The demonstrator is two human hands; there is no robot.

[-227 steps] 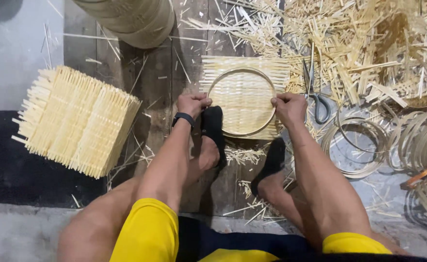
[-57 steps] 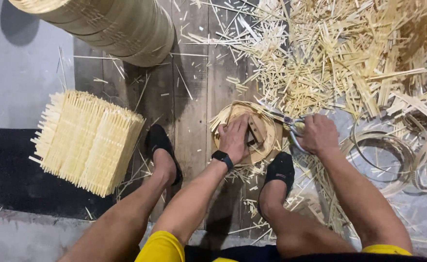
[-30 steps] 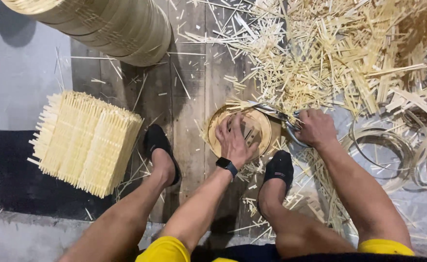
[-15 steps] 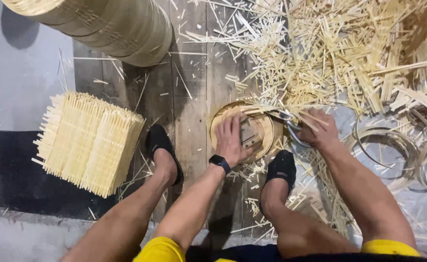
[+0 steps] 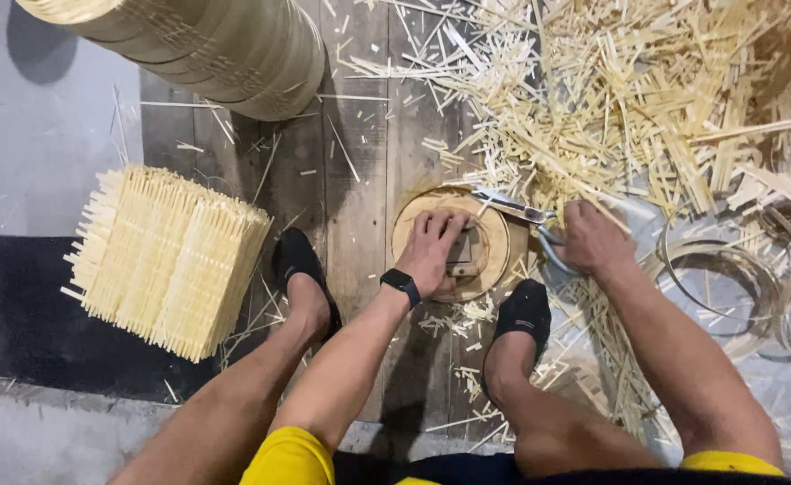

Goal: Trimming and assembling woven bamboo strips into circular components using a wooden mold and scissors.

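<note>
Hands on a round tray w/ scissors.

Left hand (image 5: 438, 244) lies flat, fingers spread, pressing a small wood block (image 5: 463, 252) inside the round woven tray (image 5: 496, 235) on the floor boards (image 5: 359, 198). Right hand (image 5: 593, 238) is closed round scissors (image 5: 525, 216) at the tray's right edge. Left: stack of mats (image 5: 166, 260). Far right: heap of strips (image 5: 647, 99).

The left hand (image 5: 433, 247) presses flat on a round wooden disc (image 5: 500, 235) lying on the plank floor (image 5: 359, 193); the right hand (image 5: 593, 238) grips metal shears (image 5: 514, 207) at its rim.
</note>
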